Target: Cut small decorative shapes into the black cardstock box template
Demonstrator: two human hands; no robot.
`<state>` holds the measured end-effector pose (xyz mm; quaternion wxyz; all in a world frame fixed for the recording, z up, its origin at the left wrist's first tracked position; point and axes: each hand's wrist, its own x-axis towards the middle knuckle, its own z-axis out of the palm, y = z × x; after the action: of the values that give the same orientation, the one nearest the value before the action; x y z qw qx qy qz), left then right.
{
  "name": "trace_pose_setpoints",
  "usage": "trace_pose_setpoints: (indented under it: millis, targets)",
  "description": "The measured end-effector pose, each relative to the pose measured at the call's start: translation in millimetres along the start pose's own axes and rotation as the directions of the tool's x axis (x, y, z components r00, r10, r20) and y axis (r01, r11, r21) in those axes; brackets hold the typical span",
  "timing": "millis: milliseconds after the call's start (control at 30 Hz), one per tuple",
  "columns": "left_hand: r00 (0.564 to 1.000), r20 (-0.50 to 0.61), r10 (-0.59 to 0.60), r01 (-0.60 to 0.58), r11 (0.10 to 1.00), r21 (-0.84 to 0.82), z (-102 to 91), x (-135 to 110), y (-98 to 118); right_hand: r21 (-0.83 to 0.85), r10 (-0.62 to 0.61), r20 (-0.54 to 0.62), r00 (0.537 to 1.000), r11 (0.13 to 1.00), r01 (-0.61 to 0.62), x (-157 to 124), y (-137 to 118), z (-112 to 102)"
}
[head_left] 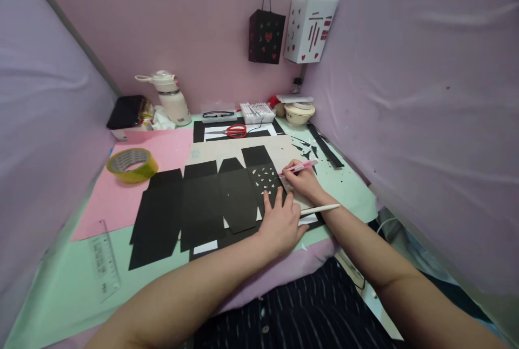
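My right hand (302, 181) grips a slim pink craft knife (303, 166), its tip at the right edge of the black card panels (201, 200). This panel carries a cluster of small cut-outs (264, 178), triangles and a star among them, showing pale. My left hand (281, 222) presses spread fingertips on the card just below the cut-outs. A white pointed stick (320, 209) juts from between its thumb and index finger, the point passing over my right forearm. Beneath the card lies a pale cutting board (211, 150).
Yellow tape roll (132, 165) rests on pink paper (170, 146), near a clear ruler (104, 262). Red-handled scissors (236, 131), a marker box (257, 112) and a bottle (174, 101) are farther back. Black scraps (306, 149) lie right. Black (266, 37) and white (310, 30) paper lanterns hang above.
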<state>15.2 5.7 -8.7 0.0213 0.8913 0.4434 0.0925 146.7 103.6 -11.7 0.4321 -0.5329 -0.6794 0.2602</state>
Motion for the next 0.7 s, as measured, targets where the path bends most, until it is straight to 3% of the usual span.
trace_pose_setpoints:
  millis: [700]
  targets:
    - [1.000, -0.005, -0.004, 0.004, 1.000, -0.004, 0.8, 0.2, -0.2, -0.022, 0.000, 0.034, 0.999, 1.000, 0.001, -0.1, -4.4, -1.6]
